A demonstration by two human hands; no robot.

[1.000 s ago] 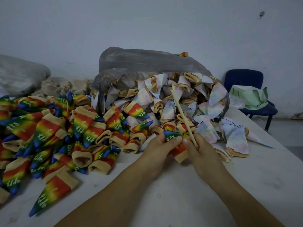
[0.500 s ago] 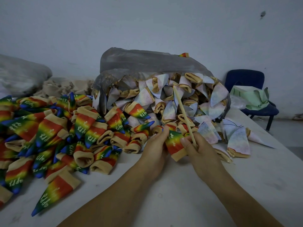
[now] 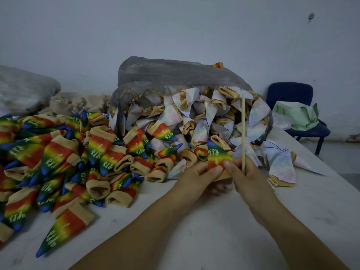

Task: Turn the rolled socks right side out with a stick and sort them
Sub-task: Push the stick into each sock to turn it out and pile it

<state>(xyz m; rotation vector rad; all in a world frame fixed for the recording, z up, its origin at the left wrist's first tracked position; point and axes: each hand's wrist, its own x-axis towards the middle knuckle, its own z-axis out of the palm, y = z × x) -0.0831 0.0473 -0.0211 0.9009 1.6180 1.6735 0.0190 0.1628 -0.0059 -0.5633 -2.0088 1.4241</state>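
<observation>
A rainbow sock (image 3: 217,157) is held just above a pale table (image 3: 214,234), near its middle. Its long axis stands almost upright: the blue toe tip points up and away from the person, and the tan cuff points down between the two hands. The left hand (image 3: 194,179) grips the sock's lower left side, thumb pressed on the red band and fingers curled underneath. The right hand (image 3: 248,179) pinches the sock's right edge with its thumb and also clasps a thin wooden stick (image 3: 243,131), which stands vertical just right of the sock. Left of the sock lies a heap of rainbow socks (image 3: 58,162). Behind it, a grey plastic bag (image 3: 175,74) spills pale inside-out socks (image 3: 194,117). Far to its right stands a blue chair (image 3: 290,93).
</observation>
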